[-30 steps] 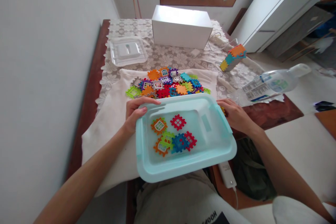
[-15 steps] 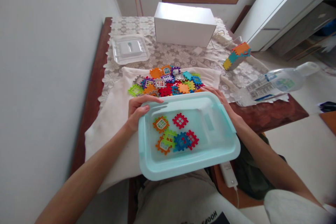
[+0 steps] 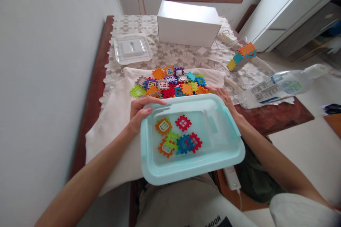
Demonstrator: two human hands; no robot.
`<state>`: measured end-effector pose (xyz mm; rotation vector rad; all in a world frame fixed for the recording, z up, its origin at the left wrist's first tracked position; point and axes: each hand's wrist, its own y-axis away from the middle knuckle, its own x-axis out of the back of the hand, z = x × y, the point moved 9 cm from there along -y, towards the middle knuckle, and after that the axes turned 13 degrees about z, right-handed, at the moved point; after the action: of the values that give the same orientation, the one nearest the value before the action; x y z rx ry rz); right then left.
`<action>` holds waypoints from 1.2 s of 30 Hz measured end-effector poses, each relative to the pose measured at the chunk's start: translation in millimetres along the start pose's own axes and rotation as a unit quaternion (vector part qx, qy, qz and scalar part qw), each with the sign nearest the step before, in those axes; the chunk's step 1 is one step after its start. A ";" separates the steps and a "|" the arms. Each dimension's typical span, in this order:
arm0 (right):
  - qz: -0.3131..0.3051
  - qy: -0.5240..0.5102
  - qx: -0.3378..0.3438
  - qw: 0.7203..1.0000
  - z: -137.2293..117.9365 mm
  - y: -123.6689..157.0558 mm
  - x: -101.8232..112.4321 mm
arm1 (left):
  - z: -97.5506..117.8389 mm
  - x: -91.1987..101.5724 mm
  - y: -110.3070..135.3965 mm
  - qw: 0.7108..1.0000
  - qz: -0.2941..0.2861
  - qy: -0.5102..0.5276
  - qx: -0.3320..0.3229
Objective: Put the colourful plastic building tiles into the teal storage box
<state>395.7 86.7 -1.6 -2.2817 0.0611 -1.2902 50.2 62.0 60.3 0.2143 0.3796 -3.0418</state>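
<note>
A light blue plastic tub (image 3: 229, 150) rests over my lap at the table's near edge, with several coloured toy tiles (image 3: 177, 137) in it. My left hand (image 3: 140, 111) grips the tub's left far corner, thumb over the rim. My right hand (image 3: 223, 95) lies behind the tub's right far corner, fingers stretched flat on the cloth beside the pile of coloured tiles (image 3: 170, 84). Its palm is partly hidden by the tub.
A white cloth (image 3: 117, 113) lies over a lace-covered table (image 3: 92, 88). Further back are a clear lid (image 3: 131, 48), a white box (image 3: 188, 23), a stack of joined tiles (image 3: 241, 56) and a lying plastic bottle (image 3: 279, 85). A wall is at left.
My right hand left the tub's right rim and slid forward and left, flat, to the edge of the tile pile. The left hand and tub stayed put.
</note>
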 end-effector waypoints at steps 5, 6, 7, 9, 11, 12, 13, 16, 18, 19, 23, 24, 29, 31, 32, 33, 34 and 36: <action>0.016 -0.004 0.013 1.000 -4.1 1.7 5.8 | 0.4 0.4 0.7 1.000 0.004 -0.002 0.000; 0.021 -0.007 0.012 1.000 -4.4 1.7 7.3 | 0.3 0.4 0.9 1.000 0.004 -0.002 0.003; 0.026 -0.008 0.010 1.000 -4.4 1.7 8.5 | 0.4 0.2 1.1 1.000 0.004 -0.001 0.006; 0.036 -0.006 0.006 0.999 -3.8 2.0 10.0 | 1.4 -0.6 1.3 1.000 0.001 0.002 0.010; 0.037 0.000 0.005 0.999 -2.9 3.0 9.0 | 3.1 -1.6 1.1 1.000 -0.002 0.004 0.007; 0.031 0.005 0.005 0.999 -2.4 3.7 7.4 | 4.0 -1.8 1.0 1.000 -0.003 0.004 0.004; 0.023 0.009 0.004 1.000 -1.7 4.6 5.4 | 4.8 -2.0 0.9 1.000 -0.003 0.004 0.001; 0.012 0.002 -0.002 1.000 -0.2 6.4 3.1 | 4.6 -1.9 0.9 1.000 0.000 0.003 0.004; 0.030 -0.023 -0.001 0.999 -1.3 6.2 7.5 | 3.7 -1.4 1.1 1.000 0.004 0.001 0.006; 0.042 -0.036 0.003 0.998 -2.3 6.1 10.4 | 3.3 -1.1 1.2 1.000 0.005 0.002 0.007; 0.078 -0.051 0.008 0.996 -2.3 6.7 18.1 | 1.7 -0.7 1.2 1.000 0.004 0.006 0.007; 0.086 -0.049 0.008 0.995 -1.5 7.2 18.9 | 1.4 -0.7 1.0 1.000 0.002 0.005 0.006; 0.096 -0.033 0.008 0.995 1.9 9.6 16.8 | 1.0 -0.4 0.1 1.000 -0.001 -0.004 0.000; 0.087 -0.021 0.010 0.996 0.9 9.4 15.0 | 0.8 -0.4 -0.1 1.000 -0.001 -0.003 0.000; 0.078 -0.021 0.013 0.997 -0.2 9.2 13.9 | 0.9 -0.7 0.0 1.000 -0.003 0.002 0.000; 0.069 -0.025 0.015 0.997 -1.2 8.9 13.0 | 1.0 -0.8 0.1 1.000 -0.004 0.006 -0.001; 0.062 -0.035 0.018 0.997 -2.4 8.6 12.5 | 0.8 -0.9 0.2 1.000 -0.005 0.008 -0.002; 0.053 -0.060 0.022 0.997 -3.6 8.4 12.4 | 0.5 -0.9 0.4 1.000 -0.005 0.006 -0.004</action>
<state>401.4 74.4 5.9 -2.2822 0.1096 -1.0881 51.0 61.5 60.8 0.2320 0.3934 -3.0495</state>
